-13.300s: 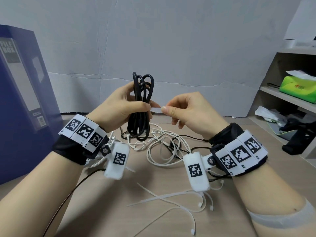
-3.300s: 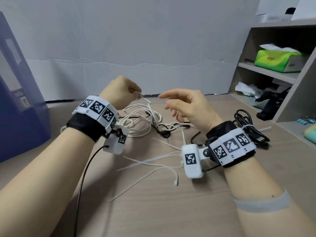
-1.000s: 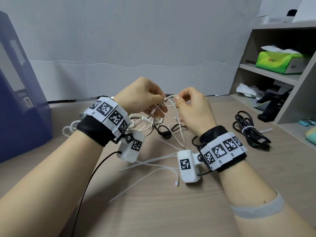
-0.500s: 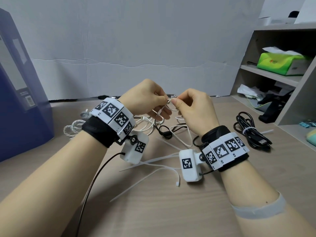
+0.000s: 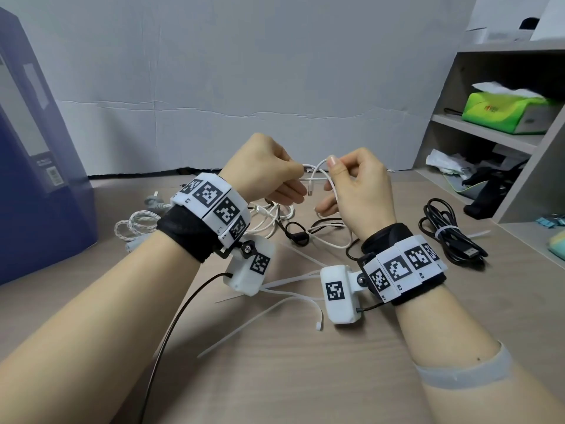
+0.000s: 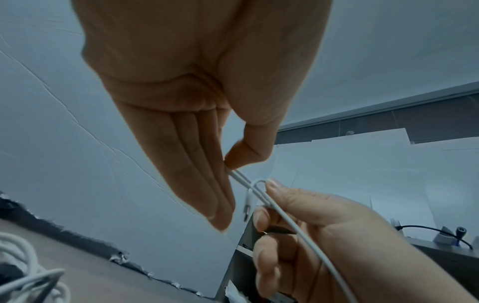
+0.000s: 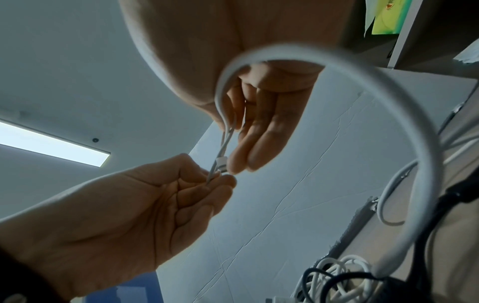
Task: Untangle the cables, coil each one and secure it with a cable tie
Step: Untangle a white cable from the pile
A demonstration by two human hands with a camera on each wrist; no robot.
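Observation:
Both hands are raised over the table with a thin white cable [image 5: 319,166] between them. My left hand [image 5: 295,175] pinches two strands of it between thumb and fingers [image 6: 230,170]. My right hand [image 5: 333,171] pinches the bend of the loop, and the cable's end plug [image 5: 311,191] hangs just below. From my right hand the cable arcs down [image 7: 362,82] into a tangle of white and black cables [image 5: 290,221] on the table. Loose white cable ties [image 5: 287,298] lie under my wrists. A black coil [image 5: 449,237] bound with a tie lies at the right.
A blue file box [image 5: 36,166] stands at the left, with a braided white cable [image 5: 137,224] beside it. A shelf unit [image 5: 489,139] holding a green tissue pack [image 5: 507,114] and clutter is at the right. A white wall closes the back of the table.
The black coil that I held earlier now lies tied at the right. My right hand, free before, has taken hold of the white cable. Over the last second both hands rose slightly.

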